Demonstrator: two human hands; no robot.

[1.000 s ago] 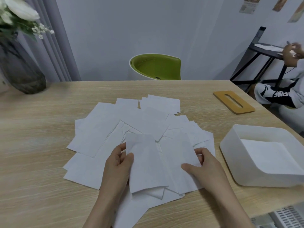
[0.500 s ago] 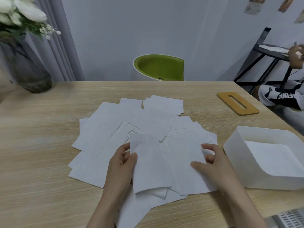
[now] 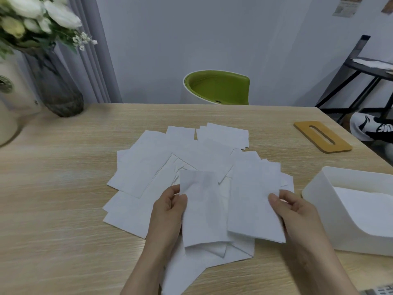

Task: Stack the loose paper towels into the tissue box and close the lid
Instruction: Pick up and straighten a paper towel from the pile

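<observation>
- Nearby, beyond the fingertips: flat white paper towels fanned loose and overlapping across a pale wood-grain table, thin, rectangular, faintly creased
- Left hand pinching one towel sheet by its left edge, thumb on top, fingers curled beneath
- Right hand pinching a second sheet at its right edge, thumb over, fingers curled under; both sheets raised just above the pile, overlapping in the middle
- Right of the right-hand fingers, just beside: open white tissue box, smooth matte plastic with rounded corners, white towels already lying flat inside
- Farther out past the box: tan wooden lid, rounded rectangle with a long slot, lying flat, well apart from the box
- Far left of the left-hand fingers: dark smoky glass vase with white flowers, a cream rounded container beside it
- Behind the table's far edge: green chair with a white shell
- Upper right: black metal-legged side table; a person's leg in black-and-white printed cloth below it
</observation>
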